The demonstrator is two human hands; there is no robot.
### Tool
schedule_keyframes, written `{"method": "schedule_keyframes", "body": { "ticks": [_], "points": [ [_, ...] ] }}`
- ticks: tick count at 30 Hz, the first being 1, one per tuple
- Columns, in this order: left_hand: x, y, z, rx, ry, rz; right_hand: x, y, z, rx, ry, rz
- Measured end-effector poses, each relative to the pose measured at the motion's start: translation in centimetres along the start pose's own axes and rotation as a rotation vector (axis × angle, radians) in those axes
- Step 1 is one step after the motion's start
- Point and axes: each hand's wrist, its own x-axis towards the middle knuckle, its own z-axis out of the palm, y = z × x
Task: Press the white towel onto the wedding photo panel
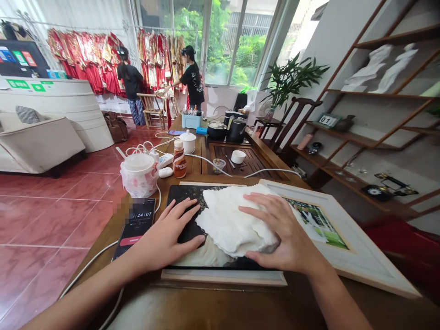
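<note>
On a black panel [185, 233], flecked with light specks along its far edge, lies a thick, bunched white cloth [228, 220]. My right hand [280, 229] grips the right side of this cloth, its fingers over the top and its thumb at the near edge. Flat on the panel's left part rests my left hand [172, 236], fingers spread, with the thumb close to the cloth but nothing held. Pale wood framing [223, 277] shows beneath the panel's near side. Right of it, partly behind my right hand, is a white picture frame [360, 247] with a photo.
Left of the panel lie a phone [135, 229] with cables and a white bucket [139, 172] in plastic. Beyond stand a Nescafé bottle [179, 159], a lidded white jar [187, 142] and a tea tray [254, 167] with a white cup [238, 156]. Two people stand by hanging red garments.
</note>
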Motion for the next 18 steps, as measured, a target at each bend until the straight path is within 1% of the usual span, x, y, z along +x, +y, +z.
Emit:
{"method": "schedule_keyframes", "body": {
  "ticks": [3, 7, 10, 11, 13, 14, 16, 18],
  "points": [
    [0.2, -0.1, -0.2, -0.051, 0.093, -0.071, -0.5, 1.1, -0.4, -0.069, 0.017, 0.066],
    [0.7, -0.8, -0.2, 0.005, 0.244, -0.178, -1.5, 2.9, -0.8, -0.123, -0.024, 0.169],
    [0.8, -1.7, 0.0, 0.010, 0.260, -0.300, -2.6, 4.7, -1.2, -0.074, -0.035, 0.259],
    [0.9, -1.9, 0.0, -0.005, 0.254, -0.336, -3.0, 5.3, -1.2, -0.025, -0.029, 0.288],
    [0.9, -2.4, -0.1, -0.081, 0.218, -0.411, -4.0, 6.4, -1.1, 0.157, 0.016, 0.352],
    [1.0, -2.5, -0.1, -0.101, 0.201, -0.425, -4.5, 6.8, -1.0, 0.275, 0.044, 0.414],
    [1.2, -2.7, -0.3, -0.128, 0.180, -0.431, -5.4, 7.1, -0.4, 0.506, 0.126, 0.644],
    [1.3, -2.7, -0.5, -0.154, 0.167, -0.428, -6.0, 6.8, 0.2, 0.547, 0.153, 0.732]
  ]
}}
